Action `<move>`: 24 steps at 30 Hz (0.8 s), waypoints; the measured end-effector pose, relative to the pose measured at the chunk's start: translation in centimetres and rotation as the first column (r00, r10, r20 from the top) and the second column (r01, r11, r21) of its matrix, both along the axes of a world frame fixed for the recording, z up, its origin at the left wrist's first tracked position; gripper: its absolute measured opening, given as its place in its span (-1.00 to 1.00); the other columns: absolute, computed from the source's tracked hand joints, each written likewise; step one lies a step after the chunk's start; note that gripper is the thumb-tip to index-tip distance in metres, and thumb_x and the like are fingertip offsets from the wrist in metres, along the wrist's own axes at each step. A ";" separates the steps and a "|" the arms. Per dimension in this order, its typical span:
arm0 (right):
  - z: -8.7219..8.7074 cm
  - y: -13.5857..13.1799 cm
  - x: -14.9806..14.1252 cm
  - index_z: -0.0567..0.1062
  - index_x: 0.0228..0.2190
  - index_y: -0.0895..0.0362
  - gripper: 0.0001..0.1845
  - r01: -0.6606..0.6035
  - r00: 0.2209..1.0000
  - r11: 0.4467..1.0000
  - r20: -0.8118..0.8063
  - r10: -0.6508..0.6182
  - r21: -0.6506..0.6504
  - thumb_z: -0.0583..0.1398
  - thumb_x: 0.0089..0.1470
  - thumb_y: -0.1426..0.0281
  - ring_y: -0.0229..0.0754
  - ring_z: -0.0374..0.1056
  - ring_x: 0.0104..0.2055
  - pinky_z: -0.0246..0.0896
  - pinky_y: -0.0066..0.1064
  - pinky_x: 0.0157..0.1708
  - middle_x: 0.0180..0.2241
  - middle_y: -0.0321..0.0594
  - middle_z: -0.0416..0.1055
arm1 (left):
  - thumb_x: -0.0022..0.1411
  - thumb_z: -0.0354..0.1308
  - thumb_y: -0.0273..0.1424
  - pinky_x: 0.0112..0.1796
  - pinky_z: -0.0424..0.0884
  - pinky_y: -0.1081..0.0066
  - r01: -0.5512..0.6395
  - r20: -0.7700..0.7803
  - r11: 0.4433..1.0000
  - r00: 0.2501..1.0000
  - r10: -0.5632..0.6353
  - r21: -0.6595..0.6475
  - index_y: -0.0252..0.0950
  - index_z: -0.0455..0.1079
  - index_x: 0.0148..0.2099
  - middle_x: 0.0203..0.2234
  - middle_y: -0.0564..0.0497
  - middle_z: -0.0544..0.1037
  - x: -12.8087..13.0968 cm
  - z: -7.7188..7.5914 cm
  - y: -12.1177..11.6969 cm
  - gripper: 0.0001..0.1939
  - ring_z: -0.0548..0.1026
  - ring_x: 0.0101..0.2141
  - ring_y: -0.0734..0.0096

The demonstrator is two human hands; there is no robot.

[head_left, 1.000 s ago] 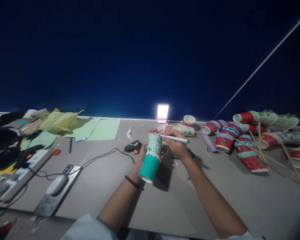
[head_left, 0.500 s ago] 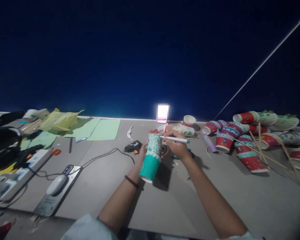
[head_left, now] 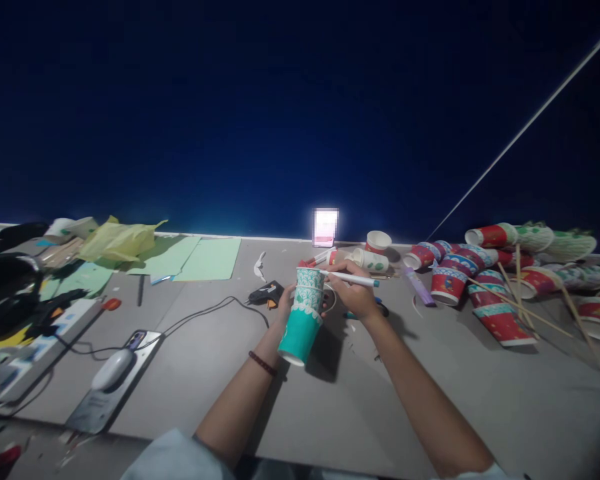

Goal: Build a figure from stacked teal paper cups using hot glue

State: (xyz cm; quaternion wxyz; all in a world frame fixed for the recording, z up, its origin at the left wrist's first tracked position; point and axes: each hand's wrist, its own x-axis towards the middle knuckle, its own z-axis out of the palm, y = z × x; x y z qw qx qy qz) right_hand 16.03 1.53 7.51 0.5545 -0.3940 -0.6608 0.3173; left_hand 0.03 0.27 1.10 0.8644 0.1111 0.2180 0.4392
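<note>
A person holds a green-and-white cup (head_left: 297,340) in the left hand (head_left: 283,308), the fingers closed about its middle, as the right hand (head_left: 355,287) pinches a white marker (head_left: 366,281) with its tip at the cup's patterned far end; whether the two touch cannot be told. The cup is tilted over a gray table (head_left: 220,380), its plain green end nearest the wearer. Just left of the left-hand grip lies a black glue gun (head_left: 267,293); well to the right of the marker grip, red patterned cups (head_left: 503,317) lie among wooden sticks (head_left: 523,307). A lit screen (head_left: 325,227) glows beyond both hands.
</note>
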 end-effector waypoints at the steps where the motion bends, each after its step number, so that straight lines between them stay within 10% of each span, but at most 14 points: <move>1: 0.0 0.0 0.0 0.46 -0.44 0.06 -0.98 -0.003 1.000 1.000 -0.003 0.003 0.002 0.21 -0.02 0.39 -0.10 0.47 -0.28 0.38 -0.26 -0.26 -0.35 -0.22 0.55 | 0.14 0.03 -0.13 -0.43 0.44 0.32 0.001 0.000 1.000 1.000 -0.001 -0.003 -0.44 0.46 -0.25 -0.48 -0.15 0.57 0.0 0.0 0.0 -0.57 0.54 -0.46 0.20; 24: -0.1 0.0 -0.2 0.43 -0.49 0.05 -0.97 -0.008 0.997 1.000 -0.071 0.008 -0.005 0.20 -0.04 0.40 -0.10 0.49 -0.27 0.40 -0.25 -0.23 -0.36 -0.23 0.56 | 0.14 0.01 -0.12 -0.41 0.44 0.28 0.047 0.004 0.999 0.999 -0.047 0.012 -0.44 0.46 -0.22 -0.44 -0.18 0.58 -0.3 -0.4 0.1 -0.54 0.55 -0.46 0.17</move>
